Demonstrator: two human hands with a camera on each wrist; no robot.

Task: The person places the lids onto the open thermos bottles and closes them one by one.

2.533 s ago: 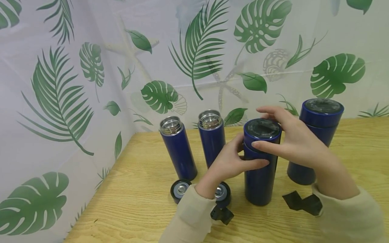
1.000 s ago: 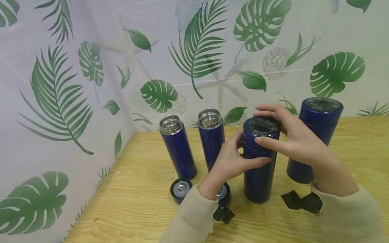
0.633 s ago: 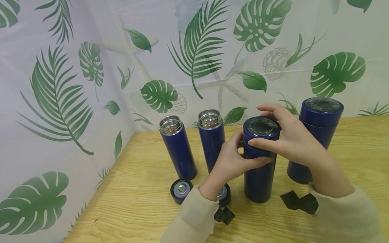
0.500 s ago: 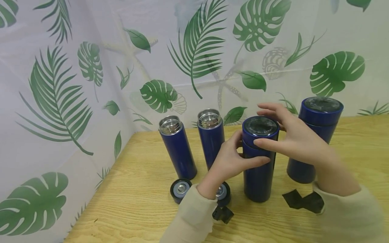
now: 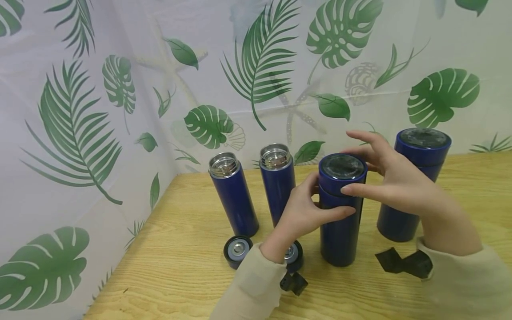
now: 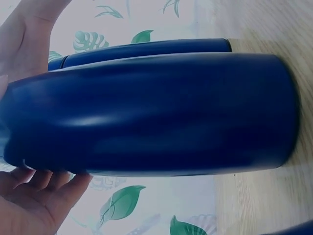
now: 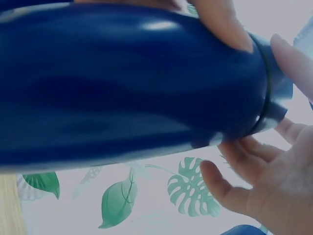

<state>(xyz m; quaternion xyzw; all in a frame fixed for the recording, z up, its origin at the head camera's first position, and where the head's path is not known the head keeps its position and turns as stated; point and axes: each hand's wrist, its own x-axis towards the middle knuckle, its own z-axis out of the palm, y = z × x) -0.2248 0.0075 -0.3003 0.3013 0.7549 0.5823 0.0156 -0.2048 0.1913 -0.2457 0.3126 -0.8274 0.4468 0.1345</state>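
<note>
A dark blue thermos bottle (image 5: 340, 231) stands upright on the table, its black-topped lid (image 5: 344, 168) on. My left hand (image 5: 306, 211) grips it just below the lid, thumb across the near side and fingers behind. Around the lid, my right hand (image 5: 400, 182) is loosely spread: the thumb tip is at the lid's front edge, the fingers raised behind it. In the right wrist view, the right hand (image 7: 274, 181) has fingers apart under the bottle's neck; whether they touch is unclear. The left wrist view shows the bottle's body (image 6: 161, 112) close up.
Two blue bottles without lids, the left one (image 5: 236, 200) and the nearer-middle one (image 5: 278, 189), stand left. Lids lie upturned before them: one (image 5: 238, 250), another (image 5: 294, 255) partly behind my sleeve. A capped bottle (image 5: 422, 153) stands right. A leaf-patterned sheet (image 5: 192, 80) backs the wooden table (image 5: 168, 275).
My right hand has shifted right, its thumb sliding back along the lid's front and its fingers spreading away. The left hand keeps its hold; the bottle stays in place.
</note>
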